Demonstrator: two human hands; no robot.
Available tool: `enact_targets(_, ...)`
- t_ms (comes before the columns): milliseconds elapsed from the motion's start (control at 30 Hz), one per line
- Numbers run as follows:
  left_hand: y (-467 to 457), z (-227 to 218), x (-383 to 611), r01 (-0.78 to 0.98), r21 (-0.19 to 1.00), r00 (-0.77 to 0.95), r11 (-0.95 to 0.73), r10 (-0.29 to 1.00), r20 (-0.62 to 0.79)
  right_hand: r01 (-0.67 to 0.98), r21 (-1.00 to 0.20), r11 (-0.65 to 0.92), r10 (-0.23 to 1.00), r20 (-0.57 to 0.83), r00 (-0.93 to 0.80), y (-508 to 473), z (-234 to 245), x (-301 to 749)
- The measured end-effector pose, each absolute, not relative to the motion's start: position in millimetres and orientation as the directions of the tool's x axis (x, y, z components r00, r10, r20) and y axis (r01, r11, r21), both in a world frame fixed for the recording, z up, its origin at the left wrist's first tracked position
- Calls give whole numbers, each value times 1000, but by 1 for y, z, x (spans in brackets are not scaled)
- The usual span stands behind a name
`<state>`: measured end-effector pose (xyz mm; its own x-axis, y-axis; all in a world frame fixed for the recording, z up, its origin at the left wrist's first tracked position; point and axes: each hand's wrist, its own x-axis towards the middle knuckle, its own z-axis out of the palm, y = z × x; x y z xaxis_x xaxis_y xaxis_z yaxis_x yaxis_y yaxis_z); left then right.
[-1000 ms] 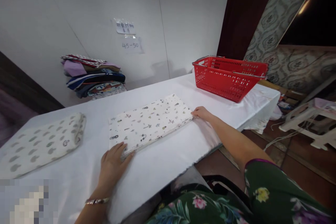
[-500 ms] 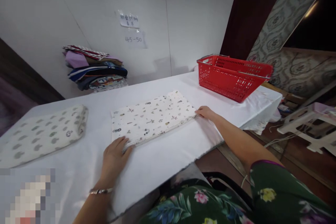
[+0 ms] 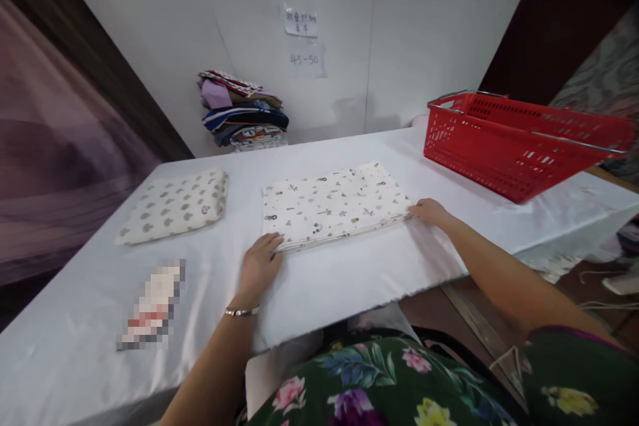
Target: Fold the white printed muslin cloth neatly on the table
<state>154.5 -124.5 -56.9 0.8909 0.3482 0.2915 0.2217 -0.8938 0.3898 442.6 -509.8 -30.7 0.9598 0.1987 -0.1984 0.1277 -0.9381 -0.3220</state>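
Observation:
A folded white cloth with small printed figures (image 3: 332,204) lies flat in the middle of the white table (image 3: 349,273). My left hand (image 3: 259,264) rests at its near left corner, fingertips on the cloth's edge, fingers close together. At the near right corner sits my right hand (image 3: 429,212), with its fingers against the edge of the cloth. Whether either hand pinches the cloth is not clear.
A second folded cloth with grey-green spots (image 3: 174,205) lies to the left. A stack of folded coloured fabrics (image 3: 244,110) stands against the wall. A red plastic basket (image 3: 519,140) stands at the right. A blurred-out object (image 3: 152,306) lies near the left front.
The camera has swung left, so everything sits further right in view. Both hands stay at the same corners of the printed cloth.

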Motion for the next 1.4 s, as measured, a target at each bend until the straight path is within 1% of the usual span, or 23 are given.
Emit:
enact_targets(33,-124,-57,154,223,437,888,-871,367,278,127,-300,-945,191,-193,962,-509,-29,440)
enact_targets(67,-123,-57,154,224,490,883,-842,388,264,153,-278,-948,200,-149,968,-507,-26,437)
enact_targets(100,-122,-57,153,227,542,874,-809,415,254,204,-258,-944,229,-73,971,-503,-25,433)
enact_targets(133,-122,-57,153,239,584,856,-776,453,251,273,-239,-932,277,19,961,-498,-23,427)
enact_targets(200,-121,-56,152,295,628,789,-720,554,265,461,-204,-864,427,190,884,-484,-23,413)
enact_targets(233,-121,-56,151,335,627,747,-704,604,279,558,-191,-808,515,231,825,-476,-24,406)
enact_targets(300,-122,-55,150,407,580,699,-706,650,300,685,-192,-702,656,198,728,-462,-32,392)
enact_targets(367,-123,-54,148,449,502,716,-739,634,293,733,-201,-650,727,117,677,-454,-43,383)
enact_targets(433,-125,-52,146,469,442,745,-765,611,267,709,-215,-672,719,41,694,-453,-54,381)
enact_targets(500,-126,-50,145,496,429,741,-755,625,246,681,-226,-697,698,6,716,-455,-61,383)
enact_targets(567,-126,-46,146,531,442,721,-723,660,214,663,-237,-710,685,-17,728,-455,-61,388)
enact_targets(633,-123,-40,149,574,474,697,-668,702,146,658,-237,-715,679,-13,734,-450,-56,390)
enact_targets(700,-119,-32,154,611,513,674,-603,736,63,671,-220,-708,686,10,727,-442,-50,390)
enact_targets(767,-116,-26,161,637,531,661,-558,751,-4,684,-191,-704,697,2,717,-432,-48,388)
enact_targets(833,-113,-22,168,646,520,670,-559,742,-35,684,-164,-711,697,-32,717,-425,-51,386)
enact_targets(900,-112,-22,174,638,502,688,-584,725,-31,676,-157,-720,690,-58,722,-422,-56,386)
enact_targets(967,-111,-25,179,633,501,691,-590,722,-21,670,-177,-721,688,-75,722,-422,-58,389)
enact_targets(1033,-109,-27,183,648,524,671,-552,740,-51,654,-215,-725,682,-102,724,-424,-57,394)
enact_targets(1133,-103,-24,188,687,577,638,-442,747,-187,627,-245,-739,661,-84,746,-427,-50,402)
enact_targets(1233,-98,-19,191,707,603,630,-370,717,-300,640,-212,-739,660,-34,751,-424,-45,406)
enact_targets(1267,-97,-17,192,707,608,632,-361,709,-314,653,-196,-732,672,-46,739,-421,-44,405)
enact_targets(1400,-94,-17,192,681,647,646,-343,698,-309,687,-130,-715,698,-176,694,-407,-42,402)
